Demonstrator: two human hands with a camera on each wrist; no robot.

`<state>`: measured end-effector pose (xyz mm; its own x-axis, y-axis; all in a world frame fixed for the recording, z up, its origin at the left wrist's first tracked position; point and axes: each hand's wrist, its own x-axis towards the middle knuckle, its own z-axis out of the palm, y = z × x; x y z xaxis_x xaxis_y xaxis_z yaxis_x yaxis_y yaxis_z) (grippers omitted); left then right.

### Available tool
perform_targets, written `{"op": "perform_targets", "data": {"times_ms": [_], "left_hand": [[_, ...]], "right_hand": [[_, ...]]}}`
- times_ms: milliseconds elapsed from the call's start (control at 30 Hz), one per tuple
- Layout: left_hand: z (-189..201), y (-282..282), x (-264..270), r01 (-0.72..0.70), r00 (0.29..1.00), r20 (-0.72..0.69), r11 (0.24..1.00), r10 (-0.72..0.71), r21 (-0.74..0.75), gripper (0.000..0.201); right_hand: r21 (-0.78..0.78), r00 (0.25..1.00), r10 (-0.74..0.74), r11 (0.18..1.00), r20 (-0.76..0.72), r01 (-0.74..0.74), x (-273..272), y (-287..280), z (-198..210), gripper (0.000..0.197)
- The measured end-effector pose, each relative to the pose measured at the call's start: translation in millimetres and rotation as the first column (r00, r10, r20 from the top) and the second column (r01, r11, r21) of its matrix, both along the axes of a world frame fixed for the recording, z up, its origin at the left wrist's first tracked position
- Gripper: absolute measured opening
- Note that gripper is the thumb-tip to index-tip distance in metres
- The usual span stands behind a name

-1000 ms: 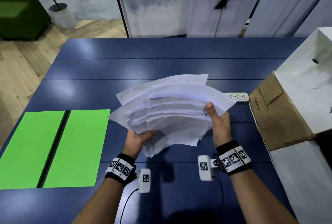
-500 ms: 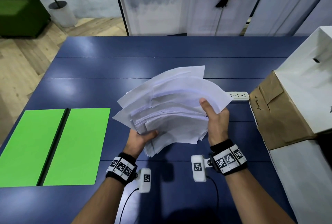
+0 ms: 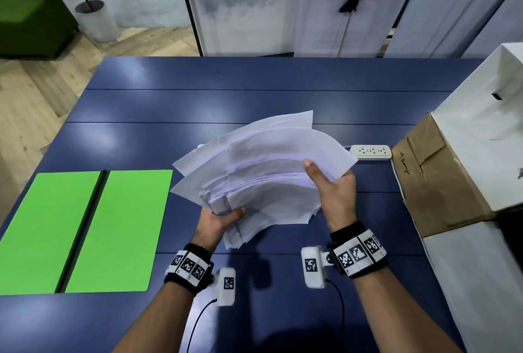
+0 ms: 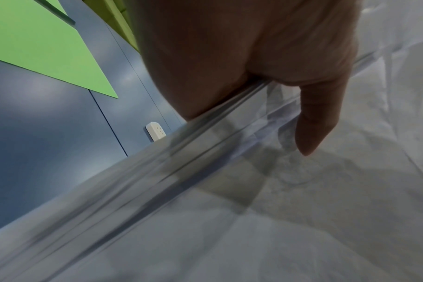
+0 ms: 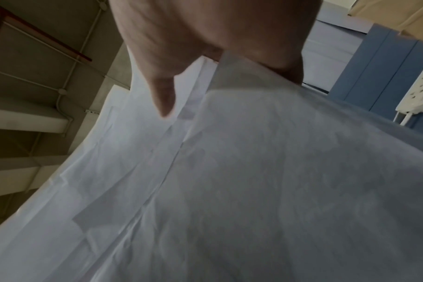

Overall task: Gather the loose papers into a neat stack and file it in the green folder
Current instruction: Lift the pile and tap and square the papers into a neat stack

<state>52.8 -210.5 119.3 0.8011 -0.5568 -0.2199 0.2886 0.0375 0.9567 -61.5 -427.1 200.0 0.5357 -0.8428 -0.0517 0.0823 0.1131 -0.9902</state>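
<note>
A fanned, uneven bundle of white papers hangs above the middle of the blue table, held by both hands. My left hand grips its near left corner, thumb on top; the left wrist view shows that thumb on the sheets. My right hand pinches the right edge, thumb across the top sheet; the right wrist view shows the papers under the thumb. The green folder lies open and flat at the table's left, and a corner of the folder shows in the left wrist view.
A white power strip lies behind the papers to the right. A big white and brown cardboard box stands along the table's right edge. A potted plant and wooden floor are beyond the table at far left.
The bundle has risen a little and tilted more upright, its far edge lifting. My right hand moved slightly left and nearer, squeezing the sheets closer together. The folder has not moved.
</note>
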Motion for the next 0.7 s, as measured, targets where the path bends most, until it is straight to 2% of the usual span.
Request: {"op": "perform_targets", "data": {"times_ms": [167, 267, 400, 567, 633, 700], "left_hand": [[-5.2, -1.8, -2.1, -0.015, 1.0, -0.01, 1.0, 0.014, -0.009, 0.05], [-8.4, -1.1, -2.6, -0.019, 1.0, 0.006, 1.0, 0.019, 0.0, 0.049], [-10.4, -1.0, -3.6, -0.038, 0.999, 0.025, 0.999, 0.038, -0.007, 0.051], [-8.1, -3.4, -5.1, -0.058, 0.997, 0.053, 0.998, 0.06, -0.029, 0.049], [-4.6, -4.4, -5.2, -0.056, 0.997, 0.053, 0.998, 0.058, -0.034, 0.045], [-1.8, -4.7, -6.0, -0.055, 0.997, 0.061, 0.998, 0.057, -0.038, 0.042]], "right_hand": [[-0.007, 0.999, -0.033, 0.999, -0.024, 0.033, 3.0, -1.8, -0.8, 0.019], [-0.046, 0.997, -0.035, 0.998, -0.067, 0.032, 4.9, -3.5, -4.4, 0.027], [-0.036, 0.998, -0.046, 0.998, -0.034, 0.045, 5.5, -3.7, -3.2, 0.03], [-0.055, 0.993, -0.079, 0.996, -0.086, 0.075, 5.5, -6.3, -5.3, 0.024], [-0.051, 0.991, -0.094, 0.995, -0.095, 0.089, 4.9, -7.7, -3.6, 0.031], [-0.068, 0.993, -0.074, 0.995, -0.094, 0.067, 4.9, -9.4, -3.1, 0.021]]}}
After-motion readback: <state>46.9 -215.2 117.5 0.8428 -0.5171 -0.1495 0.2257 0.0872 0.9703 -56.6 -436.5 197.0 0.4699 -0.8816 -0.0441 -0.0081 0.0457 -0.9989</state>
